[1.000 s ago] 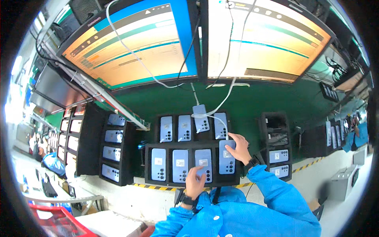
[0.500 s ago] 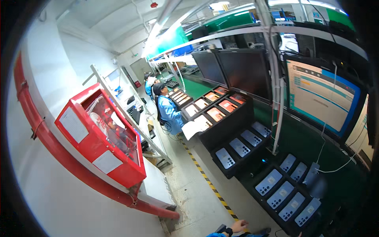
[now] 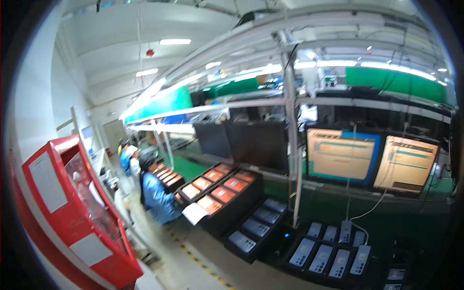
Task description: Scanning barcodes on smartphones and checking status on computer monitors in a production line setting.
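Note:
Neither of my hands shows in the head view now. Nearest to me, a black tray [image 3: 285,263] holds several blue-grey phones lying back side up, such as one phone [image 3: 320,259] in its front row. A white cable runs down to a phone [image 3: 345,232] behind that row. Farther left, a second black tray [image 3: 254,254] carries more blue-grey phones. Beyond it, stacked black trays [image 3: 227,205] hold phones [image 3: 224,194] with lit orange screens.
Two lit monitors [image 3: 344,153] and two dark monitors [image 3: 257,146] stand along the bench. A metal post [image 3: 291,145] rises between them. At left hangs a red cabinet [image 3: 79,212]. A person in blue [image 3: 158,195] is beside the trays. Yellow-black tape [image 3: 195,261] marks the floor.
My view has swung right and up, so the trays sit farther left and both lit monitors show fully. The hand with a dark wristband at the lower edge has left the picture.

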A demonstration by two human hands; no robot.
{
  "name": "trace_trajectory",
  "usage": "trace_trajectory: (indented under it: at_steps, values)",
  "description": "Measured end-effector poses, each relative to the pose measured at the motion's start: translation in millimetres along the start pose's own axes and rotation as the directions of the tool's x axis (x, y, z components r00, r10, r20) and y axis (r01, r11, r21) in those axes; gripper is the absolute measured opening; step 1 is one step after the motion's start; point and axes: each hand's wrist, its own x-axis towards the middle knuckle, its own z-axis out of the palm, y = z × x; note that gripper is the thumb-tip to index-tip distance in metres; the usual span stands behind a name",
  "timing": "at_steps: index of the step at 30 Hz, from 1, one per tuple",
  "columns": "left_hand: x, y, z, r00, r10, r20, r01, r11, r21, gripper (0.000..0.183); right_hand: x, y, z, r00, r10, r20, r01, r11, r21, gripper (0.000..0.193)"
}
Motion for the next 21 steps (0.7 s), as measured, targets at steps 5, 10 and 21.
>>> trace_trajectory:
  at_steps: [5, 10, 21]
  values:
    - [15.0, 42.9, -4.2, 0.993, 0.098, 0.072, -0.102, 0.993, 0.067, 0.027, -1.9, 54.0, 33.1, 0.988, 0.127, 0.088, -0.133, 0.989, 0.061, 0.037]
    - [23.4, 77.7, 9.3, 0.978, 0.17, 0.118, -0.18, 0.98, 0.084, 0.027, 9.5, 140.9, 73.3, 0.953, 0.212, 0.218, -0.244, 0.961, 0.133, 0.03]
    - [27.6, 116.3, 28.3, 0.984, 0.173, 0.034, -0.176, 0.981, 0.081, 0.026, 109.9, 102.8, 73.7, 0.941, 0.115, 0.319, -0.149, 0.985, 0.085, 0.03]
